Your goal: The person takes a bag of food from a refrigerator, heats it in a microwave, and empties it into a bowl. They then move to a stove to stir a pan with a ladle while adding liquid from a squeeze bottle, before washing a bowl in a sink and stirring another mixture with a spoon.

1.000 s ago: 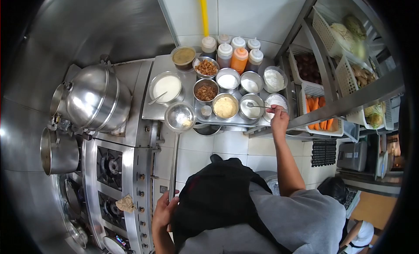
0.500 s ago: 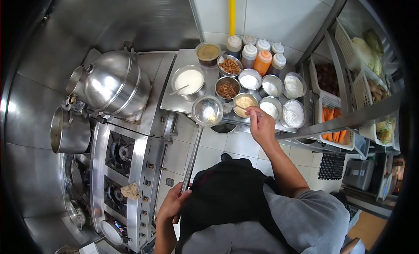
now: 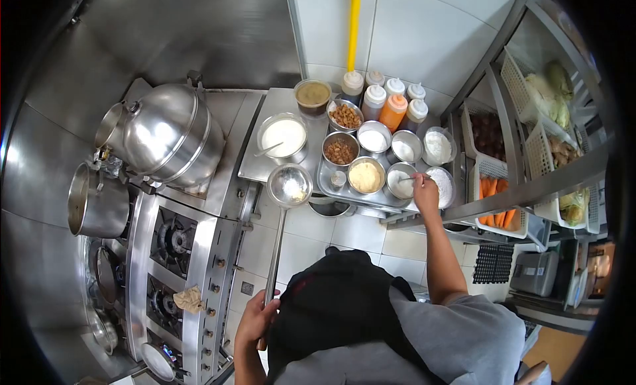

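My left hand is wrapped round the handle of a long metal ladle, whose bowl holds a little pale powder beside the tray. My right hand pinches a small spoon that reaches into a round metal bowl of white powder. Just left of that bowl sits a bowl of yellowish powder. Brown bits fill another bowl behind it. A bowl of coarser white powder stands right of the spoon, partly behind my right hand.
Squeeze bottles stand behind the bowls. A pot of white liquid is on the steel counter. The gas stove and a big domed pot are at left. A rack holds vegetable baskets at right.
My right hand has moved right, from the yellowish powder bowl to the white powder bowl. The ladle's bowl has shifted left, away from the tray. The camera view has shifted slightly.
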Motion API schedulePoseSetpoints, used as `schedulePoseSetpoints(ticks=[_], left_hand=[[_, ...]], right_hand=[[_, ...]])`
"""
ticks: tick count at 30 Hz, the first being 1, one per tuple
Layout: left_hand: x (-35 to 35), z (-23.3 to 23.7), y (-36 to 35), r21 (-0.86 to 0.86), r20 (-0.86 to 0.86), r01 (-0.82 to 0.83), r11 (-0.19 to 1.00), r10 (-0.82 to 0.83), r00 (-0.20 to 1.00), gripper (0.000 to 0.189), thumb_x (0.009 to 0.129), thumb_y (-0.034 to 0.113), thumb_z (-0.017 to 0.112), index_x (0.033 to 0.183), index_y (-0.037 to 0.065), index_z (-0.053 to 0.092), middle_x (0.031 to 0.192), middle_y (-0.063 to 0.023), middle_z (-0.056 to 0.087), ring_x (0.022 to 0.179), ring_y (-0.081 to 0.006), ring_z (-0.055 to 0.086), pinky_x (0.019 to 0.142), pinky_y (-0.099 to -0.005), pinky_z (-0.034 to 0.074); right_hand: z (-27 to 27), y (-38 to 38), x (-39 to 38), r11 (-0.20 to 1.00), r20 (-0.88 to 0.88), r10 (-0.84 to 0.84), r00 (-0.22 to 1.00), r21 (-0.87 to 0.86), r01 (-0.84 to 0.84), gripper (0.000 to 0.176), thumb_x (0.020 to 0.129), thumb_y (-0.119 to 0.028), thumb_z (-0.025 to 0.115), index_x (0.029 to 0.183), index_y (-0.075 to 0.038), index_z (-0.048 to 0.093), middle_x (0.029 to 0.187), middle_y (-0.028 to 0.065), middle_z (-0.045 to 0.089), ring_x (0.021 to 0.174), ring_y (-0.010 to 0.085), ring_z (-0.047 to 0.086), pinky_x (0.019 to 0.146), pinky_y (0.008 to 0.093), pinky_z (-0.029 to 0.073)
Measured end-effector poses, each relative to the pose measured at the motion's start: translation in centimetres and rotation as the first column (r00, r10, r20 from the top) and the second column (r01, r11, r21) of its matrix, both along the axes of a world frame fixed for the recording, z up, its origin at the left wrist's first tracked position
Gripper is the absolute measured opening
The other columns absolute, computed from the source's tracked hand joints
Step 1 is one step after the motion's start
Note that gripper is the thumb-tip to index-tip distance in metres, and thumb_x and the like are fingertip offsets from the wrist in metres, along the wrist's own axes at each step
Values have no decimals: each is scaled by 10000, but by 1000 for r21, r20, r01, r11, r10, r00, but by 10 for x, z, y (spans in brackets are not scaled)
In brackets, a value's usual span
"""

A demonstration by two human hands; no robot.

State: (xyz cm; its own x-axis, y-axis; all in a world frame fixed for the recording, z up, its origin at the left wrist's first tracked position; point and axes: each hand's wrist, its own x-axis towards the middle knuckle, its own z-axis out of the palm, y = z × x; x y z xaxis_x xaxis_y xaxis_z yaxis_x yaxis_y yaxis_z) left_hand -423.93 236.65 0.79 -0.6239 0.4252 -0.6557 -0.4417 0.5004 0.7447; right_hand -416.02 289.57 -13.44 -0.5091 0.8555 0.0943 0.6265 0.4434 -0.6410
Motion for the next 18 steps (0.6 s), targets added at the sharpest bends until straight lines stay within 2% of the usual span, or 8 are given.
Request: schedulePoseSetpoints(ticks=[1, 3, 5, 8, 10, 15, 17, 18], left_hand=[[0, 1, -2, 1, -1, -3, 1000, 3, 1000, 263, 984, 171, 634, 1213, 46, 603, 705, 46, 518, 572, -56, 460, 516, -234, 375], [-1, 2, -6, -29, 22, 0, 1000, 1, 1000, 272, 985, 173, 629, 1223, 46, 602, 714, 39, 535, 575, -63, 476, 523, -238, 393], [1, -3, -9, -1, 21, -35, 999, 35, 999, 272, 984, 176, 628, 1223, 47, 604, 717, 39, 537, 579, -61, 475, 522, -239, 388], [7, -17, -19, 36, 8, -79, 996, 78, 997, 272, 983, 181, 628, 1220, 49, 607, 722, 40, 539, 584, -56, 472, 516, -236, 370], [8, -21, -22, 53, -10, -91, 994, 92, 996, 271, 983, 184, 629, 1218, 50, 609, 724, 42, 539, 584, -53, 469, 510, -232, 358], [16, -3, -31, 1, 76, -232, 973, 231, 970, 256, 984, 160, 619, 1210, 40, 609, 698, 55, 530, 580, -41, 457, 521, -220, 335], [22, -2, -39, -6, 89, -274, 962, 274, 958, 253, 984, 150, 616, 1211, 39, 608, 691, 56, 528, 575, -40, 454, 519, -221, 333], [24, -1, -42, -16, 103, -303, 953, 303, 947, 250, 983, 140, 613, 1212, 38, 607, 685, 57, 525, 570, -38, 450, 518, -221, 330]], right_hand=[[0, 4, 1, 997, 87, 23, 996, 68, -29, 328, 1000, -318, 546, 1072, -37, 699, 910, 172, 737, 842, 365, 708, 794, 439, 537], [64, -20, -9, 989, 148, -75, 986, 137, 55, 383, 935, -357, 646, 1163, -49, 668, 1003, 195, 703, 947, 381, 681, 814, 454, 536], [102, -23, -26, 883, 27, -73, 997, 467, 52, 464, 861, -364, 723, 1186, -40, 654, 1051, 185, 649, 976, 392, 650, 830, 487, 528], [134, -4, -76, 827, -72, 90, 993, 561, -34, 470, 819, -341, 763, 1177, -54, 662, 1043, 177, 664, 992, 384, 645, 846, 481, 525], [138, 22, -131, 840, -120, 202, 972, 531, -110, 455, 825, -347, 752, 1179, -73, 669, 1053, 184, 676, 1000, 384, 648, 863, 478, 524], [128, 119, -273, 857, 73, 213, 974, 465, -222, 547, 802, -391, 756, 1249, -97, 641, 1138, 183, 695, 1066, 383, 652, 906, 480, 521], [126, 139, -306, 955, 401, 132, 907, 193, -224, 665, 752, -409, 797, 1312, -106, 601, 1252, 176, 673, 1193, 370, 620, 1043, 578, 431], [124, 143, -314, 953, 401, 143, 905, 192, -235, 665, 752, -409, 797, 1312, -106, 601, 1252, 176, 673, 1193, 370, 620, 1043, 578, 431]])
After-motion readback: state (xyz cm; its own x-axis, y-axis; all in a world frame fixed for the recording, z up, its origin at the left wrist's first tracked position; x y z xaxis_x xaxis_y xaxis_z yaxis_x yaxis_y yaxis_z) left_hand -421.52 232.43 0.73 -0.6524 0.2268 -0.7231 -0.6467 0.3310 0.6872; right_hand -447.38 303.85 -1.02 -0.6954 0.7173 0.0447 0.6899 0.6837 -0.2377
